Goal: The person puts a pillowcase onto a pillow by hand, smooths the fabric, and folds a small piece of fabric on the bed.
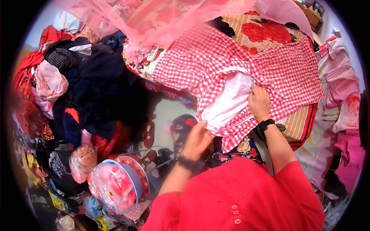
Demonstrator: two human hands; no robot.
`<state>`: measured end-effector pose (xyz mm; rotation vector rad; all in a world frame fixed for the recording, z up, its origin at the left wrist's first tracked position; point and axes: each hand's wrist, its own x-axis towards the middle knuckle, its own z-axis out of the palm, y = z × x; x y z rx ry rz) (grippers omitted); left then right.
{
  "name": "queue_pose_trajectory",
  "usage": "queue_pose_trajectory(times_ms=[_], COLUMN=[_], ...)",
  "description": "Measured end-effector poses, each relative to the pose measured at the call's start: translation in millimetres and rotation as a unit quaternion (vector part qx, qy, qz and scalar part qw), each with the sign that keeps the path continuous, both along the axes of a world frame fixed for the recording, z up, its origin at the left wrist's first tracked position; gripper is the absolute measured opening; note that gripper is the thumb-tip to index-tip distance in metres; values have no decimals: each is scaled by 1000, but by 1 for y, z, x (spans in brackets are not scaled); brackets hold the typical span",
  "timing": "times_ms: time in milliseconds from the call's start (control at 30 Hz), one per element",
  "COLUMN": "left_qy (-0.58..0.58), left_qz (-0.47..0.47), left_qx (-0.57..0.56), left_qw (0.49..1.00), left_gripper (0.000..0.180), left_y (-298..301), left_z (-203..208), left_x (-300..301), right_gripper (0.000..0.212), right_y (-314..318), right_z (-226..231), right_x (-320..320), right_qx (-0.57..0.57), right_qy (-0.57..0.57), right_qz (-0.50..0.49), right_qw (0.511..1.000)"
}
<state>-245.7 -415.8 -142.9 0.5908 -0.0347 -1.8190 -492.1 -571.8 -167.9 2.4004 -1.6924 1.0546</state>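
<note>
A red-and-white gingham garment [285, 71] lies spread over the near edge of the bed, its opening turned toward me. White lining [229, 98] shows inside that opening, edged by a pale band. My left hand [197, 139] pinches the garment's lower left rim between thumb and fingers. On the opposite side of the opening, my right hand [261, 102] is closed on the cloth, its fingertips partly hidden by folds. One checked corner hangs down over my flowered lap [246, 149].
The bed [266, 32] has a striped, rose-printed cover, with sheer pink netting [169, 19] draped above. Dark clothes [102, 73] pile up on the left. Below them stands a blue basin [137, 181] with plastic-wrapped things. Pink clothes [341, 86] hang at the right.
</note>
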Motion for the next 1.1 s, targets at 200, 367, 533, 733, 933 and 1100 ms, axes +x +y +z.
queue_pose_trajectory(times_ms=[200,367,533,733,933,1100], left_qy=[-9,-90,-68,-86,-108,-114], left_qz=[-16,-55,-72,-82,-63,-68], left_qx=[0,-60,-47,-42,-21,-38], left_qw=[1000,993,994,992,992,990], left_gripper=[37,41,41,36,34,37], left_y=[6,-3,-3,-1,1,2], left_z=[8,19,5,-5,-8,-5], left_x=[14,16,18,17,20,21], right_gripper=[8,8,7,7,7,7], right_y=[-1,-5,-5,-3,-2,-1], right_z=[1,-1,-1,0,4,5], right_x=[0,-4,-1,0,2,1], right_qx=[12,-16,-16,-10,-3,5], right_qy=[12,20,2,9,9,22], right_qz=[-8,-2,6,-2,2,-3], right_qw=[1000,1000,1000,1000,1000,1000])
